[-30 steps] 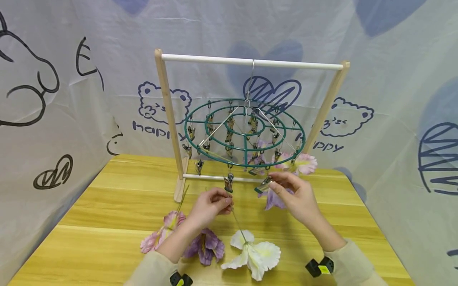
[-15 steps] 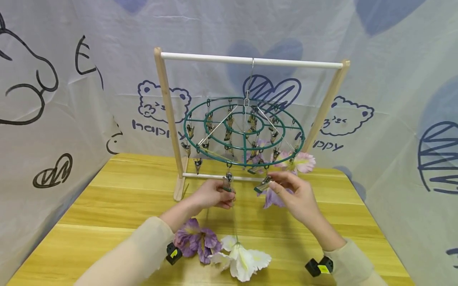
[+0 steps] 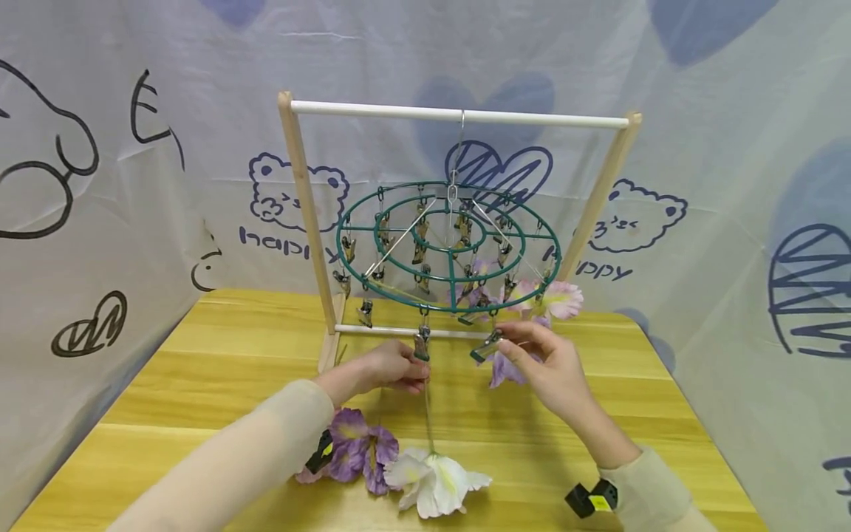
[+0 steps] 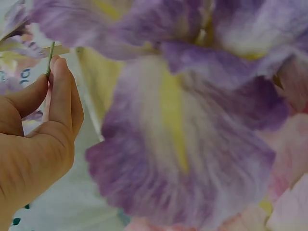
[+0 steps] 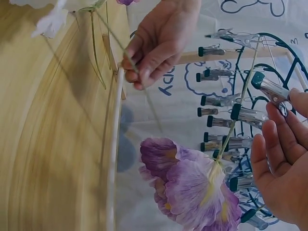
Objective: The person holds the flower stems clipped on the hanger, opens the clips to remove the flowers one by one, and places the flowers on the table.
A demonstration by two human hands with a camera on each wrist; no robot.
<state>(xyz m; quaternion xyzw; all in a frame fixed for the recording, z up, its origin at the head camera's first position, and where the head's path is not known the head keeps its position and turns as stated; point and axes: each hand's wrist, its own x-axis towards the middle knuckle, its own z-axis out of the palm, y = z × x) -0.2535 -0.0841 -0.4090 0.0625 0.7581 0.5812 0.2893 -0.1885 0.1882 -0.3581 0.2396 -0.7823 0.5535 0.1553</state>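
My left hand [image 3: 392,367] pinches the thin stem [image 3: 428,414] of a white artificial flower [image 3: 435,484], whose bloom points down toward the table. In the right wrist view the stem's free end sticks out past the left fingers. My right hand [image 3: 545,362] holds a metal clip [image 3: 488,347] with green tips, pinched between thumb and fingers. This clip hangs from the front right of a round green drying rack [image 3: 452,309]. Just above the left hand dangles another clip [image 3: 422,343]. A purple flower [image 5: 192,183] hangs by its stem near the right hand.
A wooden frame with a white rod [image 3: 372,110] carries the rack. Several more clips hang from its rings. Purple flowers [image 3: 359,451] lie on the table [image 3: 565,473] near the left sleeve, with pink petals [image 4: 293,202] beside them. A pink flower [image 3: 561,299] is behind the rack at right.
My left hand has shifted slightly with the white flower, whose bloom has swung left and a little lower. The left forearm has swung out to the left. My right hand keeps its hold on the clip.
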